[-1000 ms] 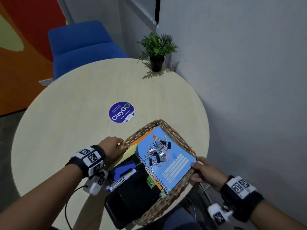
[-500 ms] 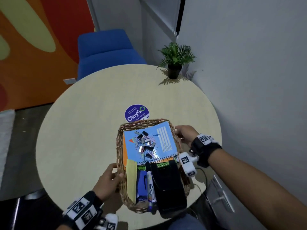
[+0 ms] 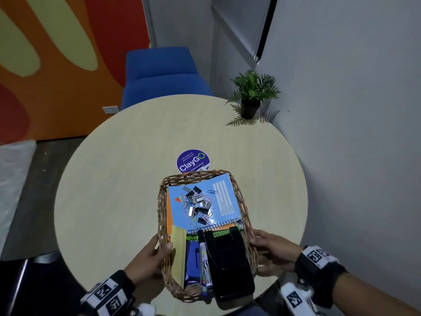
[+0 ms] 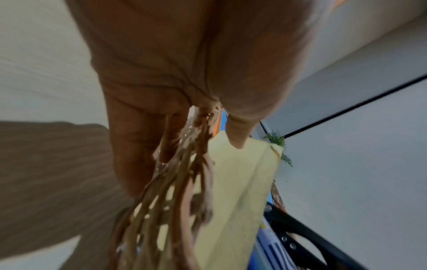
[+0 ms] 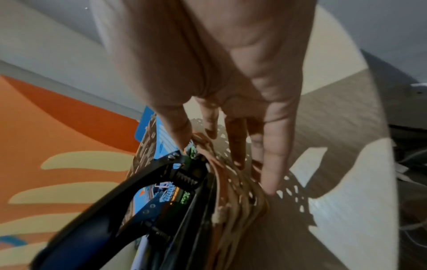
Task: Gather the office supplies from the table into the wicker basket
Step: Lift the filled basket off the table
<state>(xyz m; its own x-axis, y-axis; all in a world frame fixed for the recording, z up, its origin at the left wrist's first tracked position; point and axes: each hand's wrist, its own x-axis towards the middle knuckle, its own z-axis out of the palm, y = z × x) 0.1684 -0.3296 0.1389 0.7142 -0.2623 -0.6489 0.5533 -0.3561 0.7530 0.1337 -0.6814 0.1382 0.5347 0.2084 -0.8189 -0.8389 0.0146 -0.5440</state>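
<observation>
1. A wicker basket [image 3: 242, 202] sits on the near part of a round pale wooden table [image 3: 118, 190], its near end reaching the table's near edge.
2. The left hand [image 3: 151, 255] grips the basket's left rim, thumb hooked over the weave onto a yellow sticky-note pad [image 3: 178, 254] inside, fingers pressed to the outer wall.
3. The right hand [image 3: 272, 252] holds the right rim: in the right wrist view the thumb lies on top of the rim and the fingers [image 5: 275, 164] run fairly straight down the outer weave.
4. Inside, a light-blue spiral notebook [image 3: 222, 201] fills the far half, with a heap of binder clips and paper clips [image 3: 197, 205] loose on its cover.
5. At the near end lie a black hole punch [image 3: 226, 267], a marker [image 3: 205, 267] just left of it, and a blue object [image 3: 192, 258] too hidden to identify.
6. A purple "ClayGo" sticker [image 3: 193, 161] shows just beyond the basket's far rim; a small potted plant [image 3: 251, 94] stands at the table's far right edge, and a blue armchair [image 3: 163, 74] sits behind the table.
</observation>
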